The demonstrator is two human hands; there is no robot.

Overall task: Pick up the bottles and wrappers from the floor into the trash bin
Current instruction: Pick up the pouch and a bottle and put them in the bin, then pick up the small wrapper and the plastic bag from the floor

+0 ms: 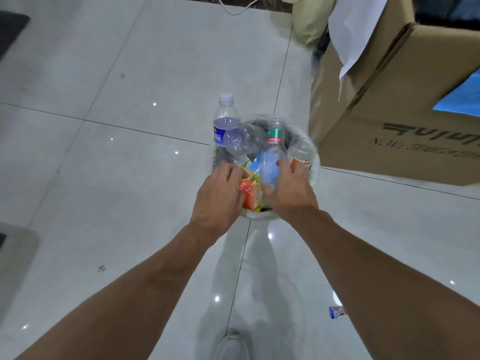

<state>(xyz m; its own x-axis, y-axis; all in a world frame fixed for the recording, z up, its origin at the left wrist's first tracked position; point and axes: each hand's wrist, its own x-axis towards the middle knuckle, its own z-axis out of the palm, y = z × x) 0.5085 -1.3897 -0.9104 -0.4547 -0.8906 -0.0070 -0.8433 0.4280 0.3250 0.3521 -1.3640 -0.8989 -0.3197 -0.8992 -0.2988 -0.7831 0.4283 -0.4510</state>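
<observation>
A small white trash bin [315, 169] stands on the tiled floor, packed with several clear plastic bottles. A blue-labelled bottle [225, 120] sticks up at its far left, and a green-labelled one [275, 133] stands near the middle. My left hand [220, 193] is over the bin's near left side, its fingers curled on an orange wrapper [249, 191]. My right hand [291, 194] grips a clear bottle [271, 165] that lies among the others in the bin. A small blue wrapper [337, 312] lies on the floor at the near right.
A large cardboard box [389, 131] stands just right of the bin, with white paper hanging over its edge. A pale bag [309, 22] sits behind it. A white cord [236, 11] lies at the far wall. My shoe [232, 346] is below.
</observation>
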